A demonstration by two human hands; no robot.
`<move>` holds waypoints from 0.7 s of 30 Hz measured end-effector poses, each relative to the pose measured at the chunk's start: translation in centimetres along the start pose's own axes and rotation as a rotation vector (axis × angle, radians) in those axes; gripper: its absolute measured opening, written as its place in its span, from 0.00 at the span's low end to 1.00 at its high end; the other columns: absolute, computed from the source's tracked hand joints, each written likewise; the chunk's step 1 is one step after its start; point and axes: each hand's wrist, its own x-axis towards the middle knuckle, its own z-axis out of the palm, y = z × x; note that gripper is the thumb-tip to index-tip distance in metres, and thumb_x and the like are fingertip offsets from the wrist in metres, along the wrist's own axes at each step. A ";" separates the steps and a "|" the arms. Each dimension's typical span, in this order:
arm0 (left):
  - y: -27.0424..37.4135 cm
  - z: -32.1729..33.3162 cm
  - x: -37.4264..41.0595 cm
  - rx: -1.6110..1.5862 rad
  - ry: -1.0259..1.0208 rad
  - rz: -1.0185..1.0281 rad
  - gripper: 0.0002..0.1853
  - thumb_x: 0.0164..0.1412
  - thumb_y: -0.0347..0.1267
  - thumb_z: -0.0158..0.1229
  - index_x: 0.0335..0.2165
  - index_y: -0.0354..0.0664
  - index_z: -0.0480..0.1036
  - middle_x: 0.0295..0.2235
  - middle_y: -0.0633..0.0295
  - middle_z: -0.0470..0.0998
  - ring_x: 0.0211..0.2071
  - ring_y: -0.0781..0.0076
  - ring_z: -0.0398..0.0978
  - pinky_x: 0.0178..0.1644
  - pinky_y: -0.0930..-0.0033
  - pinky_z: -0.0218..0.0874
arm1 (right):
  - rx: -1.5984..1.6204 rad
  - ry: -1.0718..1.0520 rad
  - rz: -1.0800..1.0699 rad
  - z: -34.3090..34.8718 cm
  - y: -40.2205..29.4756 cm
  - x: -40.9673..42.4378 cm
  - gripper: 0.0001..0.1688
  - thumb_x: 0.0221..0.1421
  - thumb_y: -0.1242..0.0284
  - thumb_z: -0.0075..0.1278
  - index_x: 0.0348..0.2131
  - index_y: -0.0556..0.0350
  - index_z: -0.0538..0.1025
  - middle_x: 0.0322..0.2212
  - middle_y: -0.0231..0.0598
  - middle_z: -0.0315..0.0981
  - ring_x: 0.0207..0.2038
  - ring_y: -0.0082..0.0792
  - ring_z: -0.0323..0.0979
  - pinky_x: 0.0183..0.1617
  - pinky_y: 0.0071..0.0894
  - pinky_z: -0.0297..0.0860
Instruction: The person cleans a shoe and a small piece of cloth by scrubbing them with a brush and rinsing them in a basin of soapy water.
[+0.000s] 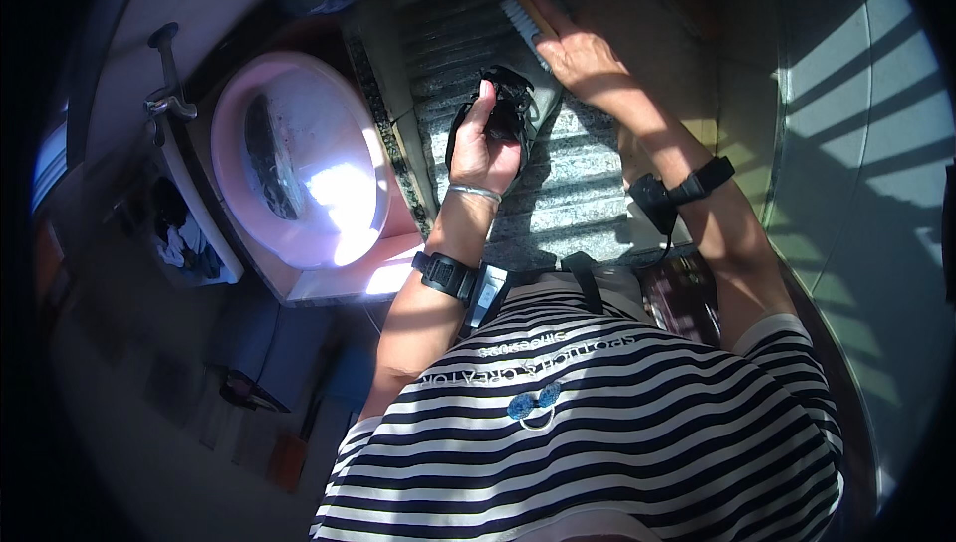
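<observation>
My left hand (478, 157) grips a black lace-up shoe (511, 85) around its opening, thumb lying over the tongue. A pale sole edge (547, 98) shows along the shoe's right side. In my right hand (586, 60) is a scrubbing brush (532, 13) with a wooden back and white bristles. The brush is beyond the shoe's far end, bristles facing left; whether they touch the shoe I cannot tell. Beneath both hands lies a ridged, wet-looking washboard surface (575, 195), striped by sunlight and shadow.
Left of the washboard stands a pink basin (225, 146) holding water and a long dark object (269, 157). A metal tap (172, 103) is on the wall beyond it. A speckled stone edge (382, 113) separates basin and washboard. At right rises a pale wall (844, 109).
</observation>
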 end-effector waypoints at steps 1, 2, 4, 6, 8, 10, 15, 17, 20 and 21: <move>0.0 -1.8 1.1 -0.031 -0.066 0.018 0.14 0.66 0.36 0.57 0.45 0.38 0.74 0.43 0.61 0.79 0.47 0.67 0.75 0.56 0.63 0.65 | 0.060 -0.130 0.124 0.2 -4.0 -1.8 0.34 0.56 0.62 0.48 0.61 0.43 0.64 0.58 0.59 0.59 0.41 0.64 0.74 0.45 0.56 0.73; 0.0 -1.7 0.9 -0.029 -0.089 -0.071 0.16 0.66 0.38 0.56 0.47 0.38 0.72 0.46 0.59 0.77 0.48 0.65 0.74 0.57 0.62 0.65 | 0.099 -0.251 0.264 0.5 -7.7 -3.8 0.38 0.56 0.61 0.49 0.64 0.40 0.60 0.56 0.65 0.59 0.39 0.66 0.75 0.43 0.56 0.74; -0.3 -2.3 0.7 0.048 -0.142 -0.125 0.27 0.69 0.46 0.49 0.56 0.38 0.64 0.55 0.52 0.70 0.54 0.56 0.69 0.63 0.55 0.58 | 0.135 -0.308 0.515 2.5 -8.6 -4.9 0.45 0.54 0.60 0.50 0.67 0.38 0.53 0.54 0.73 0.58 0.35 0.66 0.76 0.41 0.55 0.75; -0.8 -3.4 2.1 0.157 -0.137 -0.054 0.22 0.69 0.42 0.51 0.52 0.39 0.69 0.50 0.56 0.75 0.50 0.61 0.73 0.59 0.58 0.63 | 0.026 -0.227 0.690 4.1 -4.3 -1.7 0.43 0.53 0.63 0.49 0.66 0.37 0.54 0.55 0.63 0.59 0.38 0.63 0.75 0.40 0.55 0.75; -0.9 -2.6 1.8 0.236 -0.116 -0.062 0.16 0.68 0.39 0.53 0.47 0.40 0.74 0.45 0.61 0.79 0.45 0.68 0.76 0.54 0.63 0.68 | -0.134 -0.062 0.559 4.9 -0.2 0.7 0.36 0.53 0.66 0.48 0.62 0.42 0.60 0.57 0.43 0.60 0.46 0.57 0.69 0.40 0.54 0.74; -1.0 -1.7 1.7 0.228 -0.062 -0.097 0.13 0.66 0.37 0.57 0.45 0.41 0.75 0.42 0.65 0.78 0.43 0.73 0.75 0.52 0.68 0.68 | -0.208 0.132 0.442 5.2 0.0 0.8 0.31 0.59 0.65 0.45 0.61 0.42 0.62 0.53 0.45 0.66 0.41 0.58 0.73 0.38 0.53 0.75; -0.6 -2.8 3.6 0.143 -0.093 -0.178 0.20 0.62 0.43 0.62 0.46 0.41 0.74 0.43 0.63 0.78 0.45 0.69 0.74 0.53 0.67 0.66 | 0.008 -0.275 0.636 2.1 -10.8 -6.2 0.39 0.62 0.50 0.43 0.65 0.47 0.59 0.43 0.75 0.64 0.37 0.64 0.75 0.40 0.54 0.73; -0.8 -2.0 3.3 0.127 -0.124 -0.256 0.20 0.61 0.45 0.62 0.43 0.41 0.75 0.42 0.63 0.78 0.44 0.70 0.74 0.53 0.66 0.65 | 0.050 -0.238 0.696 2.7 -8.5 -5.8 0.38 0.63 0.51 0.42 0.66 0.44 0.56 0.46 0.77 0.61 0.39 0.66 0.75 0.41 0.57 0.73; -0.9 -1.8 3.3 0.223 -0.084 -0.144 0.19 0.61 0.43 0.63 0.43 0.41 0.76 0.42 0.64 0.78 0.44 0.72 0.74 0.54 0.68 0.65 | -0.075 -0.072 0.644 6.9 1.1 -2.4 0.36 0.62 0.60 0.42 0.66 0.40 0.54 0.56 0.58 0.62 0.46 0.61 0.72 0.48 0.55 0.70; -1.0 -1.3 3.1 0.246 -0.058 -0.107 0.19 0.60 0.43 0.64 0.43 0.41 0.76 0.42 0.65 0.78 0.44 0.73 0.74 0.54 0.68 0.65 | -0.183 0.080 0.530 9.5 4.3 -2.3 0.36 0.62 0.61 0.42 0.66 0.42 0.54 0.58 0.56 0.60 0.48 0.59 0.71 0.50 0.54 0.69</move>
